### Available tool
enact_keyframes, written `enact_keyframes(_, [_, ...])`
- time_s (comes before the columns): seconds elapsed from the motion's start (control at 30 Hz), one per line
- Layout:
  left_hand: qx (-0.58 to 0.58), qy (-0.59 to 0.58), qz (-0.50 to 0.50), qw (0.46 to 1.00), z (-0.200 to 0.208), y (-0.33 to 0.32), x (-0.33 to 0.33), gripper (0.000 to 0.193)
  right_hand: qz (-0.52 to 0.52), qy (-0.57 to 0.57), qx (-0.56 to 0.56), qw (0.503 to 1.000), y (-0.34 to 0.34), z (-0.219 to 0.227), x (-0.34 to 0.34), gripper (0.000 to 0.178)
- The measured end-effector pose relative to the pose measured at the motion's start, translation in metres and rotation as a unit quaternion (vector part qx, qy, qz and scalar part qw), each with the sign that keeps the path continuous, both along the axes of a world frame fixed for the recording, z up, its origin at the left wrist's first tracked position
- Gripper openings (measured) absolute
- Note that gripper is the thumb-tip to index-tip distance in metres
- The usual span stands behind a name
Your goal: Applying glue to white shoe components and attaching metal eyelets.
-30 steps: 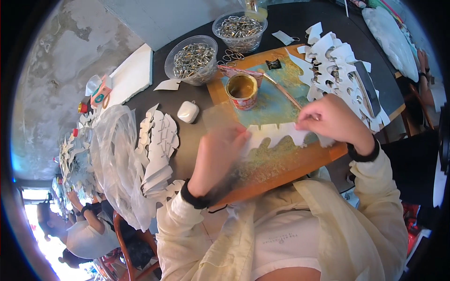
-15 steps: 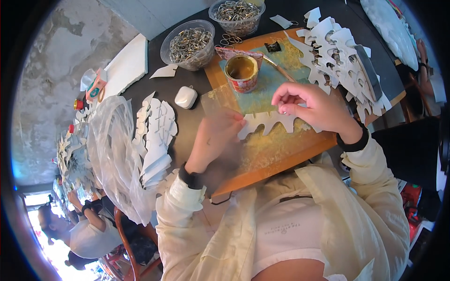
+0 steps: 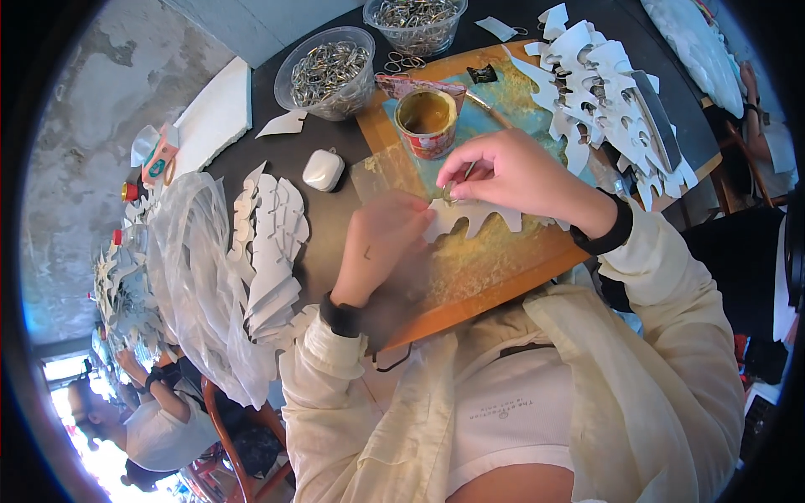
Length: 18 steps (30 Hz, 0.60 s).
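A white card strip [image 3: 490, 220] with a notched edge lies over the stained board [image 3: 453, 285]. My left hand [image 3: 377, 247] pinches the strip's left end between thumb and fingers. Close beside it, above the strip's upper edge, my right hand [image 3: 524, 180] is closed on a small metal ring [image 3: 450, 194]. Whether the ring touches the card is hard to tell. Just beyond my hands stands a patterned cup [image 3: 432, 144] of yellowish-brown paste. A brush handle [image 3: 488, 107] slants to the right of the cup.
Two clear plastic bowls [image 3: 289, 80] of metal rings stand at the back. Stacked notched white cards [image 3: 599, 101] lie at the right, and more cards [image 3: 275, 243] at the left beside clear plastic sheeting [image 3: 197, 277]. A small white case [image 3: 323, 171] sits near my left hand. Another person [image 3: 168, 423] sits at lower left.
My right hand has moved left along the card, bringing the metal ring near my left fingers. The left hand keeps its hold on the strip. The view has shifted slightly.
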<state>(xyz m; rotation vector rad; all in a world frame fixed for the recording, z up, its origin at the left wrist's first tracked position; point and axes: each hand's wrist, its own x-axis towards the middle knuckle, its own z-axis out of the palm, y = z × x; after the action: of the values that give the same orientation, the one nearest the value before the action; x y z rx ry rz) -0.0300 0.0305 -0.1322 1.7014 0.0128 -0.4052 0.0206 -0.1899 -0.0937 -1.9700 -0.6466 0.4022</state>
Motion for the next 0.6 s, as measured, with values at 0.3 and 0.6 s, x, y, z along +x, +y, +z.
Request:
enact_keyframes(0.3, [0.000, -0.029, -0.005, 1.000, -0.007, 0.002, 0.000, 0.018, -0.014, -0.023, -0.036, 0.999, 0.004, -0.008, 0.001, 0.015])
enact_keyframes(0.6, [-0.037, -0.016, -0.004, 0.999, -0.006, 0.001, 0.000, 0.017, -0.035, 0.023, 0.034, 0.999, 0.003, -0.017, 0.004, 0.012])
